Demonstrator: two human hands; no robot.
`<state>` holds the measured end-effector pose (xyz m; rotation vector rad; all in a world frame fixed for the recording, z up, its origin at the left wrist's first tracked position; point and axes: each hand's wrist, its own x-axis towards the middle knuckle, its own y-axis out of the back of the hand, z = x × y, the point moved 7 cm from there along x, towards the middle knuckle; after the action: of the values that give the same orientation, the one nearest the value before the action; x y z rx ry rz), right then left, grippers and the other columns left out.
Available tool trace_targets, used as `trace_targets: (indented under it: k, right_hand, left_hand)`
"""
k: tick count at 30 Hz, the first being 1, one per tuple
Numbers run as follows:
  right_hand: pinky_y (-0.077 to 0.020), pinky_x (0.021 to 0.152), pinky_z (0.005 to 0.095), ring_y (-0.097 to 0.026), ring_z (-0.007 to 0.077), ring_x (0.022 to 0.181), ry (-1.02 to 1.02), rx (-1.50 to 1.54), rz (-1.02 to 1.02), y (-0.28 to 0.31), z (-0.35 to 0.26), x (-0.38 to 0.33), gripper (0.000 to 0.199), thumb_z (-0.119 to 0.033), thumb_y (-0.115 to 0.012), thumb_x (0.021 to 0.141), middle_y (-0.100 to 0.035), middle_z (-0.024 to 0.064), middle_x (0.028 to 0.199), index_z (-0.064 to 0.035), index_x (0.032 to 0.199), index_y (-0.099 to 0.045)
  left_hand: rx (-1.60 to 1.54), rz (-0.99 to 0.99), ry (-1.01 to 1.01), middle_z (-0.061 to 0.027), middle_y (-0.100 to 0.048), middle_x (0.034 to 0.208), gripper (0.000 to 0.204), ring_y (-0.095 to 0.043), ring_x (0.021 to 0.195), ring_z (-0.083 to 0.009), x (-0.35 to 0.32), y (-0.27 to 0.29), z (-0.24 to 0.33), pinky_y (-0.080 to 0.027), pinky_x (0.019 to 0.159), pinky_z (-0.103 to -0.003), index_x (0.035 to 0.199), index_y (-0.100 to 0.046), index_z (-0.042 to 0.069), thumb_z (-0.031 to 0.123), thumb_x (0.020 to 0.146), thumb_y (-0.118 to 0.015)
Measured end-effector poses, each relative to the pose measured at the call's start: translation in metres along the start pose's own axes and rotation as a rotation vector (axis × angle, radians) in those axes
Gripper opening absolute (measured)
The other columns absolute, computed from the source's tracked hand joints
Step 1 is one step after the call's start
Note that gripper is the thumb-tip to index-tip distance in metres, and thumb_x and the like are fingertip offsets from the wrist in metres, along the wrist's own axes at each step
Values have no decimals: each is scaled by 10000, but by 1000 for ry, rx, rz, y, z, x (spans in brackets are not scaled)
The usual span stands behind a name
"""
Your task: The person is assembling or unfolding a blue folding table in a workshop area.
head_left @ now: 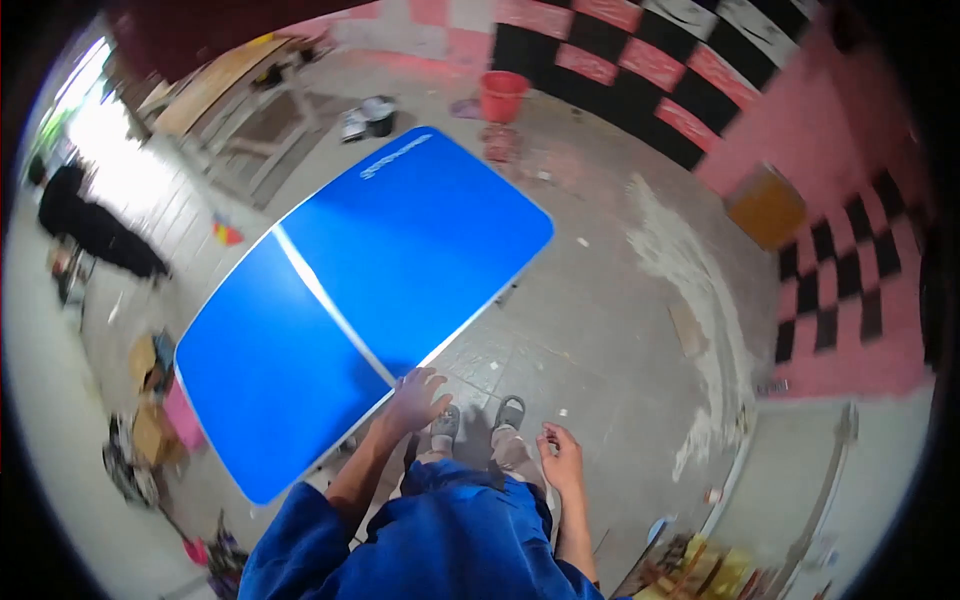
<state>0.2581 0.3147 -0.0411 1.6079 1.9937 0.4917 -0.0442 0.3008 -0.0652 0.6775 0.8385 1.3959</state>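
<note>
A large blue table point(412, 258) with rounded corners and a pale edge stands in front of me, toward the left. A white stripe point(325, 295) crosses its top and ends at the edge nearest me. At that end of the stripe is my left hand point(414, 402), fingers apart, with nothing visible in it; whether it touches the edge I cannot tell. My right hand point(561, 457) hangs over the floor on my right, fingers loosely bent and apart, holding nothing. Below my hands, my sandalled feet stand on the grey floor.
Beyond the table are a red bucket point(503, 97), a dark bucket point(379, 116) and a wooden bench point(225, 85). A person in dark clothes point(95, 222) is at the far left. Cardboard boxes point(153, 433) lie left; a brown box point(765, 207) stands by the right wall.
</note>
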Motion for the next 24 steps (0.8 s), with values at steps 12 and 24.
trace_targets:
  k: [12, 24]
  right_hand:
    - [-510, 755, 314, -659, 191, 853, 98, -45, -531, -49, 6, 190, 292, -196, -652, 846, -684, 117, 922, -35, 1090, -635]
    - [-489, 837, 345, -632, 239, 949, 285, -124, -796, -229, -64, 237, 280, -245, -644, 854, -673, 124, 1012, -44, 1047, -663]
  left_hand:
    - [-787, 363, 772, -154, -546, 1283, 452, -525, 1182, -273, -89, -23, -53, -434, 945, -373, 1267, -527, 49, 375, 953, -528]
    - [-677, 1097, 1504, -142, -463, 1303, 594, -461, 1152, -272, -179, -80, -172, -460, 869, -420, 1315, -433, 86, 415, 866, -643]
